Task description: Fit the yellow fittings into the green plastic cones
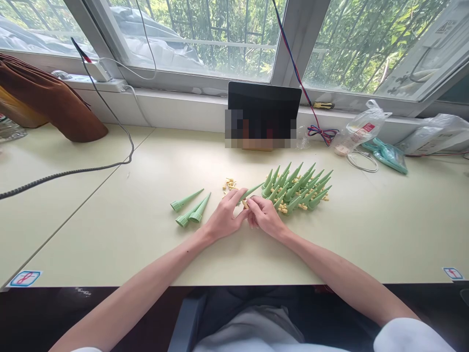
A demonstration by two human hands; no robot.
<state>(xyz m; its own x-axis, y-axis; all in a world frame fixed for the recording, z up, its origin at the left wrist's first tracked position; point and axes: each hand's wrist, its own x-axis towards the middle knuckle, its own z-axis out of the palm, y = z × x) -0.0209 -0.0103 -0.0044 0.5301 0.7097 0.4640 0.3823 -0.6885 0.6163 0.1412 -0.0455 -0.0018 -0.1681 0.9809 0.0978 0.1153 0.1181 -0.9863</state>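
Observation:
My left hand (pixel 229 212) is closed around a green plastic spike (pixel 252 190), its pointed end tilted up to the right. Against the spike's lower part, my right hand (pixel 266 215) pinches a small yellow plug-like piece (pixel 245 204). Both hands meet at the middle of the table, and the fingers partly hide the spike's wide end. Left of them lie three loose green spikes (pixel 187 196). Just behind the left hand is a small pile of yellow pieces (pixel 230 184). To the right, many green spikes (pixel 293 188) with yellow pieces on them stand in close rows.
A dark-screened tablet (pixel 264 105) leans at the window. A black cable (pixel 73 171) crosses the table's left side near a brown cloth bundle (pixel 54 100). At the back right are plastic bags (pixel 362 128), a teal packet (pixel 388 155) and a yellow-handled tool (pixel 323 105).

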